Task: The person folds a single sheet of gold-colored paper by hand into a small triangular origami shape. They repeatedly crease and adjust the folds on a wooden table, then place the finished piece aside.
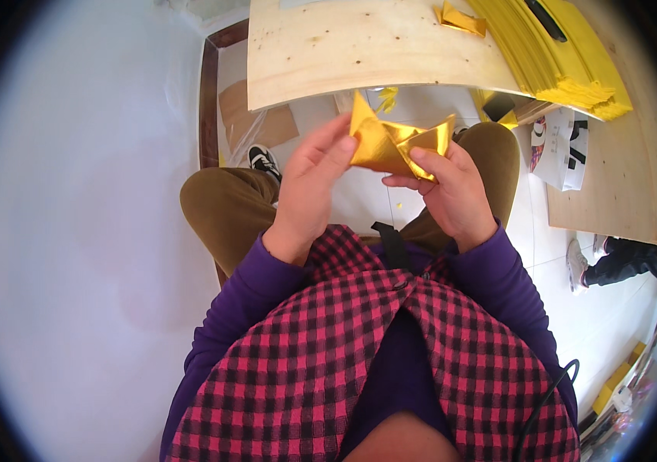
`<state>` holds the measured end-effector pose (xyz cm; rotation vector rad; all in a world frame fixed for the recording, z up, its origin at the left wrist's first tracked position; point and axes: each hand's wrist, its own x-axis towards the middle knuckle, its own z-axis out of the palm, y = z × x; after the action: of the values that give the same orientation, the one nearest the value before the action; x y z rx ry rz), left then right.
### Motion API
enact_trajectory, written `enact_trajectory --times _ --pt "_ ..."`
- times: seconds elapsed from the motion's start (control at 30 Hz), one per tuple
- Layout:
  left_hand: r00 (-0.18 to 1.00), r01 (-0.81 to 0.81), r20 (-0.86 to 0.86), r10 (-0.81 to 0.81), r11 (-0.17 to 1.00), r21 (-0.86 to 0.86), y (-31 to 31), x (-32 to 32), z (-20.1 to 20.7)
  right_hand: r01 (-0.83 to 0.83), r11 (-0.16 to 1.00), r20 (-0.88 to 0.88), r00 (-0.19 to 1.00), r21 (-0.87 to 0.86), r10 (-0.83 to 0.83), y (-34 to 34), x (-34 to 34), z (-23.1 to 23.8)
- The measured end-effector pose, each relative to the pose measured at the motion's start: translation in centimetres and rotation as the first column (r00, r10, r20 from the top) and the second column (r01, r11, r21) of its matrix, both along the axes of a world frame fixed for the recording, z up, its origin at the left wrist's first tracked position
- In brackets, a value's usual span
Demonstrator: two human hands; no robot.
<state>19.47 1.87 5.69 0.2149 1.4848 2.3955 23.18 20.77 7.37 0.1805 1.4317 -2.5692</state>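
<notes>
A shiny gold piece of folded foil paper [384, 148], with pointed ends standing up, is held between my two hands above my lap. My left hand [311, 179] pinches its left end between thumb and fingers. On the right end, my right hand [453, 183] presses the thumb on the front while the fingers support it from below and behind. Another folded gold foil piece [461, 20] lies on the wooden table at the far side, beside a large stack of yellow paper sheets [532, 58].
The pale wooden table [375, 46] has its near edge just beyond my hands. A black object [546, 21] rests on the yellow stack. At the right are a white printed bag [567, 150], a second wooden board [613, 185] and another person's legs [625, 262]. Cardboard [267, 115] lies on the floor.
</notes>
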Motion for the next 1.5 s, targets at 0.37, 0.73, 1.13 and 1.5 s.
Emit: enact_trajectory --times 0.37,0.73,1.13,1.5 --pt "0.990 0.004 0.143 0.006 0.998 -0.070 -0.1 -2.2 -0.5 -0.011 0.956 0.051 0.999 0.295 -0.004 1.2 -4.2 -1.6" --pt "0.820 -0.483 -0.554 0.142 0.691 -0.538 -0.6 -14.2 -6.0 0.041 0.765 0.034 0.996 0.642 -0.081 2.2 -18.7 -4.9" --pt "0.694 -0.529 -0.595 -0.407 0.273 -0.804 1.4 -16.4 -10.8 0.187 -0.025 -0.185 0.981 0.982 0.053 2.9 -21.4 -8.2" --pt "0.674 -0.560 -0.582 -0.456 0.198 -0.804 1.8 -16.8 -11.1 0.315 -0.308 -0.125 0.853 0.898 0.506 1.0 -16.7 -11.1"
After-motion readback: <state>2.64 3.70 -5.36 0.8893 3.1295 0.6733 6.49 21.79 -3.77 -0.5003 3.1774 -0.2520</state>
